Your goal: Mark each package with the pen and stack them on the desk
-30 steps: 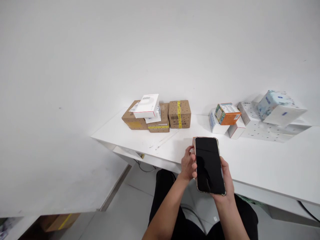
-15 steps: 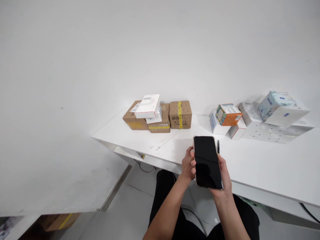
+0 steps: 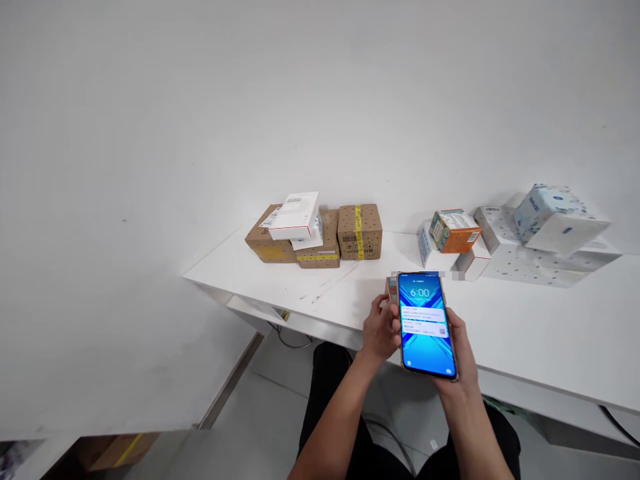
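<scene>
Your right hand (image 3: 464, 357) is gripping phone (image 3: 427, 350) showing 6:00; left hand (image 3: 379, 335) resting half-curled at half-hidden box (image 3: 391, 288), hold unclear; white carton (image 3: 296, 215) reading "BANK".

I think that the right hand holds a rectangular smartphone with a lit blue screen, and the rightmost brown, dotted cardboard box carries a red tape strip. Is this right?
Not quite: the tape strip on the rightmost brown, dotted cardboard box is yellow, not red, as the head view shows. The right hand does hold the rectangular smartphone with a lit blue screen.
</scene>
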Demonstrator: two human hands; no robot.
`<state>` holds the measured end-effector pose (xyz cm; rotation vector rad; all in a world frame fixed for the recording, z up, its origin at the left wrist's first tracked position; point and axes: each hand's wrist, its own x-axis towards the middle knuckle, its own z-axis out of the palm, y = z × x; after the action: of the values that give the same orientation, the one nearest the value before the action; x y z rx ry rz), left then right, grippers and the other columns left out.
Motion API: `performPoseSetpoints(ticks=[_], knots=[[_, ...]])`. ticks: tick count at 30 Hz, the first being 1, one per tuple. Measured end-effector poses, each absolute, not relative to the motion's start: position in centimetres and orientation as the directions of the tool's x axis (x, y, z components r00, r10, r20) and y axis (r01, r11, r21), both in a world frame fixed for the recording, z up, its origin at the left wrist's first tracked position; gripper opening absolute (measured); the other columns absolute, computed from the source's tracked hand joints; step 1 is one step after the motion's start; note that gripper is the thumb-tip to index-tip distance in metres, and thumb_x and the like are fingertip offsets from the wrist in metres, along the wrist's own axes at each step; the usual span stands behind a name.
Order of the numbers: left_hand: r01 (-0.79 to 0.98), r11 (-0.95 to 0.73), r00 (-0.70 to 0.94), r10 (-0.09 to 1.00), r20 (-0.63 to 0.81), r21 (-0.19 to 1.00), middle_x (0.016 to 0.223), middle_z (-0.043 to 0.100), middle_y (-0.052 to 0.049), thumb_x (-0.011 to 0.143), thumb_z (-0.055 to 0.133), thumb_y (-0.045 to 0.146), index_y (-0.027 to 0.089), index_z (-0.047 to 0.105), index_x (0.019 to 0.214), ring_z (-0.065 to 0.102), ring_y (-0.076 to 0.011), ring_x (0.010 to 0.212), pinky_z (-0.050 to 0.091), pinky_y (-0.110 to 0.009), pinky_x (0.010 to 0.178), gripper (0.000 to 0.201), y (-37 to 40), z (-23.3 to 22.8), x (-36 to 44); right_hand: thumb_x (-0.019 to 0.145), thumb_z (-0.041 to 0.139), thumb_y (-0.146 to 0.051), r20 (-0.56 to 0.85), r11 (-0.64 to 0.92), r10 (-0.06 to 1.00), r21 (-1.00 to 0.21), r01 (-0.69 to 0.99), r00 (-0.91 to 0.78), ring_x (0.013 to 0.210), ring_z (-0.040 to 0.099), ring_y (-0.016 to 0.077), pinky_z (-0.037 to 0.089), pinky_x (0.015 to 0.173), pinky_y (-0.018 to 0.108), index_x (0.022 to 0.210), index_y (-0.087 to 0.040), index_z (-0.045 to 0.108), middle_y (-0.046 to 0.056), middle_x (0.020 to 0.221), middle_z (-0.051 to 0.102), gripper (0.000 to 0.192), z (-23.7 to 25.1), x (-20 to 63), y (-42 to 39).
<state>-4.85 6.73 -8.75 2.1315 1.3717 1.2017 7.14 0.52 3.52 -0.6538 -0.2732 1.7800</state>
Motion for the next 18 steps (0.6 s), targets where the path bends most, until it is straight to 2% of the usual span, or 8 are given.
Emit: performPoseSetpoints(ticks=[3,6,8,10,12,14,16,18], knots=[[0.558,-0.506,0.193,0.850,0.490,0.658,0.133,0.044,-0.010,0.085,0.056,0.042,0.029,0.043,0.127,0.053,-0.0260,0.118,0.055,-0.040,0.083,0.046,6.2,-7.5,-5.0,0.079,0.052,-0.051,-0.355,-0.197,0.933,-0.633,-0.749,0.054,0.086,0.069,0.0277,0.055,0.076,0.045,0.114,-0.019,0.063,0.010,0.096,0.073,0.048,3.8,9.6,0.3],[0.531,-0.521,0.205,0.844,0.495,0.669,0.132,0.045,-0.009,0.087,0.054,0.042,0.028,0.041,0.128,0.049,-0.0228,0.123,0.052,-0.038,0.091,0.045,6.2,-6.9,-5.1,0.075,0.055,-0.054,-0.363,-0.129,0.886,-0.792,-0.597,0.290,0.088,0.068,0.0272,0.055,0.075,0.040,0.111,-0.019,0.062,0.010,0.105,0.070,0.051,3.2,13.2,0.1],[0.541,-0.522,0.199,0.842,0.502,0.660,0.131,0.046,-0.009,0.087,0.054,0.041,0.027,0.041,0.129,0.050,-0.0221,0.122,0.051,-0.038,0.093,0.045,6.5,-6.8,-5.4,0.074,0.058,-0.053,-0.324,-0.130,0.827,-0.905,-0.404,0.460,0.093,0.066,0.0265,0.054,0.076,0.037,0.114,-0.021,0.059,0.010,0.113,0.065,0.052,2.3,15.9,0.0],[0.575,-0.512,0.172,0.838,0.517,0.638,0.129,0.048,-0.010,0.088,0.054,0.041,0.026,0.042,0.129,0.050,-0.0227,0.122,0.049,-0.039,0.096,0.045,7.0,-7.0,-6.0,0.073,0.059,-0.054,-0.224,-0.201,0.737,-0.973,-0.110,0.638,0.098,0.064,0.0279,0.052,0.082,0.039,0.123,-0.024,0.054,0.009,0.116,0.063,0.058,1.4,18.5,-0.3],[0.617,-0.482,0.127,0.841,0.525,0.622,0.129,0.049,-0.011,0.088,0.053,0.039,0.025,0.042,0.129,0.050,-0.0238,0.122,0.048,-0.041,0.097,0.044,7.7,-7.1,-7.0,0.074,0.055,-0.060,-0.110,-0.411,0.681,-0.876,0.253,0.724,0.103,0.061,0.0322,0.047,0.089,0.045,0.130,-0.026,0.050,0.011,0.114,0.063,0.065,0.7,20.8,-0.6],[0.658,-0.442,0.089,0.849,0.521,0.609,0.130,0.049,-0.012,0.088,0.053,0.038,0.024,0.042,0.129,0.051,-0.0243,0.122,0.048,-0.041,0.097,0.044,8.6,-7.1,-8.5,0.076,0.048,-0.065,-0.011,-0.554,0.697,-0.643,0.528,0.717,0.112,0.055,0.0378,0.042,0.095,0.049,0.135,-0.023,0.047,0.016,0.119,0.060,0.073,0.2,22.7,-0.7],[0.698,-0.411,0.078,0.857,0.509,0.586,0.131,0.050,-0.012,0.089,0.052,0.037,0.024,0.042,0.130,0.051,-0.0242,0.121,0.047,-0.041,0.097,0.045,9.8,-6.9,-10.2,0.077,0.042,-0.067,0.031,-0.603,0.727,-0.448,0.660,0.686,0.120,0.048,0.0421,0.040,0.096,0.050,0.138,-0.019,0.043,0.021,0.129,0.053,0.077,-0.2,24.2,-0.6],[0.747,-0.370,0.070,0.870,0.488,0.553,0.132,0.050,-0.011,0.090,0.050,0.036,0.024,0.041,0.132,0.051,-0.0240,0.122,0.047,-0.042,0.098,0.045,11.0,-6.6,-11.9,0.077,0.038,-0.067,0.019,-0.630,0.740,-0.332,0.702,0.672,0.122,0.044,0.0444,0.039,0.095,0.051,0.140,-0.020,0.042,0.021,0.136,0.046,0.078,-0.7,25.4,-0.3]])
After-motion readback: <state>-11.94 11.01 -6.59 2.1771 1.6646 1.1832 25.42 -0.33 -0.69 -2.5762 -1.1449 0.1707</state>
